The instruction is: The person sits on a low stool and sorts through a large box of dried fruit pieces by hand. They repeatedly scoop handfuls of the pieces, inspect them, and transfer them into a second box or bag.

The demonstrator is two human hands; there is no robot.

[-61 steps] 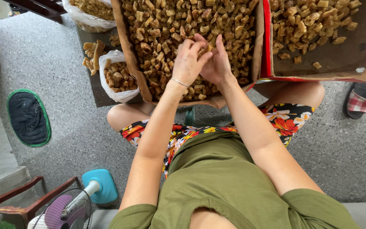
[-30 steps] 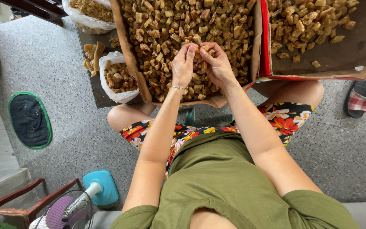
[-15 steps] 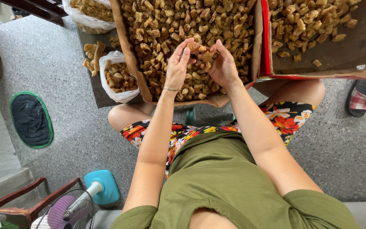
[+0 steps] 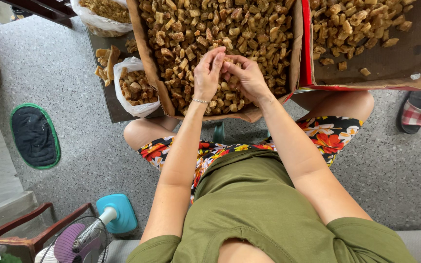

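Both hands, left (image 4: 207, 73) and right (image 4: 246, 78), pinch one brown chunk (image 4: 226, 62) over the box (image 4: 142, 53); light, seemingly brittle, best held by its sides.

The brown cardboard tray (image 4: 147, 53) is matt and creased, its load of golden-brown chunks (image 4: 249, 29) rough and dry-looking. The second tray (image 4: 391, 73) is cardboard too, with a glossy red edge. Thin white plastic bag (image 4: 127, 100), crinkled. The floor (image 4: 49, 63) is speckled grey stone, perhaps terrazzo. A slim metal bracelet (image 4: 200, 101) glints; shirt (image 4: 249, 209) is matt olive cloth.
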